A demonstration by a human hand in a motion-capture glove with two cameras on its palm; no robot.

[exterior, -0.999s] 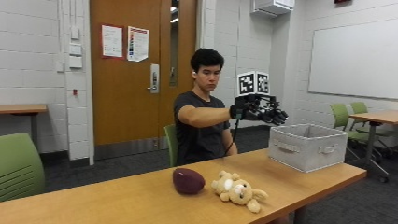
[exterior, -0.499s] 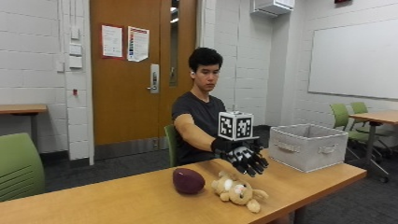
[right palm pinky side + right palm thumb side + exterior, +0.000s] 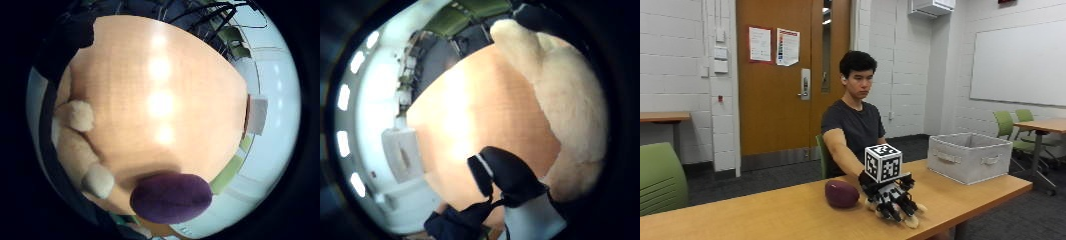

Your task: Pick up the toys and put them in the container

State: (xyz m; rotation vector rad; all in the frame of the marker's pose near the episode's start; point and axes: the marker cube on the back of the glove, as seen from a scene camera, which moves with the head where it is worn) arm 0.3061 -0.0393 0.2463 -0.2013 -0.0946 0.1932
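A cream teddy bear [image 3: 912,221] lies on the wooden table [image 3: 773,215] near its front edge, mostly hidden under my gloved right hand [image 3: 889,200]. My fingers point down and spread over the bear. In the thumb side palm view the bear [image 3: 565,100] fills one side, and my thumb [image 3: 507,175] stands apart from it over bare table. A dark purple plush toy [image 3: 842,194] sits just beside the hand, and it also shows beside the bear's paws [image 3: 75,115] as a purple toy [image 3: 170,197]. The grey fabric container [image 3: 969,157] stands at the table's right end.
The person sits behind the table with the right arm stretched forward. Green chairs [image 3: 660,180] stand at the left and at the far right by another table [image 3: 1046,125]. Bare tabletop lies between the toys and the container [image 3: 402,152].
My hand has come down from chest height near the container to the table and now rests over the teddy bear. The toys and the container have not moved.
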